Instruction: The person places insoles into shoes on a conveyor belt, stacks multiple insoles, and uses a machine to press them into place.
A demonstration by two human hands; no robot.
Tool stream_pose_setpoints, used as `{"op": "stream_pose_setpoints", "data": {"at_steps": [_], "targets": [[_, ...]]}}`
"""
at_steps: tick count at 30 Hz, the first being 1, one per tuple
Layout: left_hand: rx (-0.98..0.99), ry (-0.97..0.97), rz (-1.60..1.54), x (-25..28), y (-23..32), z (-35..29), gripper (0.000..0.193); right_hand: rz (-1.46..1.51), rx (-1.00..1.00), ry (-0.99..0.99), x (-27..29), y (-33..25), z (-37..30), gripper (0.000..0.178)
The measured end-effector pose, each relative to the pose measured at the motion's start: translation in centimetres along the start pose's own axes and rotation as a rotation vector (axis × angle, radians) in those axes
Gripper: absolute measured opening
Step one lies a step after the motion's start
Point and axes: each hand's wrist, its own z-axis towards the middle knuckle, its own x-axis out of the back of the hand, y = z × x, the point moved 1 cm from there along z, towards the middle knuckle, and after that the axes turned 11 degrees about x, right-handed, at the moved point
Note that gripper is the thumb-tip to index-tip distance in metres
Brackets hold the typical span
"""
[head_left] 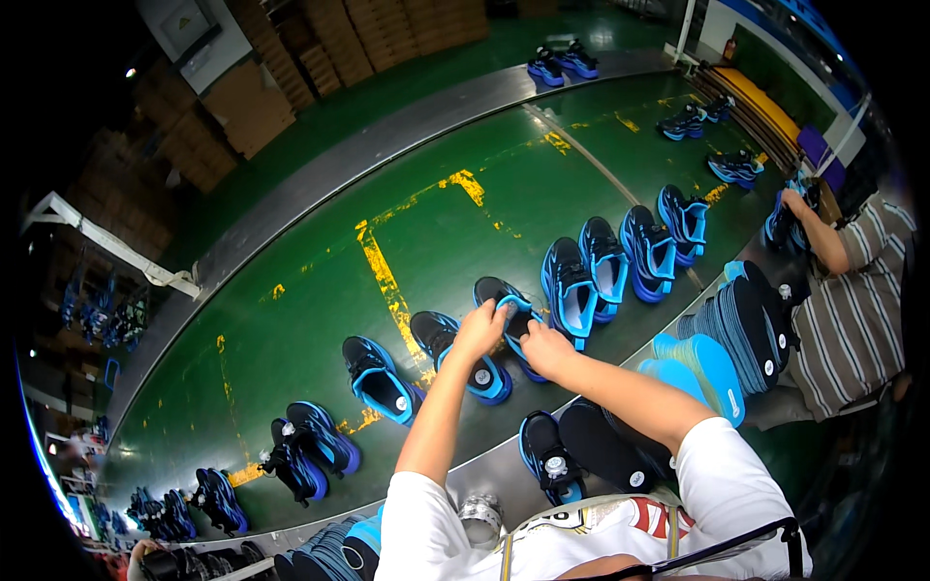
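Both my hands are on one black-and-blue sneaker (494, 289) that sits on the green belt in front of me. My left hand (481, 329) pinches the light blue collar on its near left side. Its opening is gripped by my right hand (548, 351) near the heel, fingers curled and partly hidden. To the left stand a sneaker (433, 329) partly behind my left forearm and another sneaker (373, 373), each with a dark insole inside. Right of my hands, several sneakers stand in a row, the nearest sneaker (567, 281) showing a pale inside.
Near my body lie a sneaker (548, 455) and black insoles (605, 445). Stacked blue and black insoles (727, 329) stand at the right. A co-worker in a striped shirt (852, 300) handles a sneaker (783, 223) there. More sneakers (320, 436) stand left; cardboard boxes (387, 39) are piled behind.
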Motion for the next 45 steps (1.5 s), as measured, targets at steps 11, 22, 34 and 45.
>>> {"op": "stream_pose_setpoints", "data": {"at_steps": [11,22,34,45], "targets": [[0.058,0.018,-0.171,-0.1,-1.3,0.8,0.04,0.05,-0.086,-0.373,3.3,-1.5,0.9,0.018],[0.057,-0.036,-0.174,0.1,-1.1,0.7,0.038,-0.014,-0.004,-0.462,0.0,0.5,3.6,0.017],[0.048,0.011,-0.125,-0.3,-1.2,0.7,0.037,-0.278,0.228,-0.737,-2.8,1.1,4.4,0.025],[-0.326,0.317,0.381,-1.4,-0.5,-0.6,0.028,0.077,0.462,-0.911,3.2,0.8,3.6,0.043]]}}
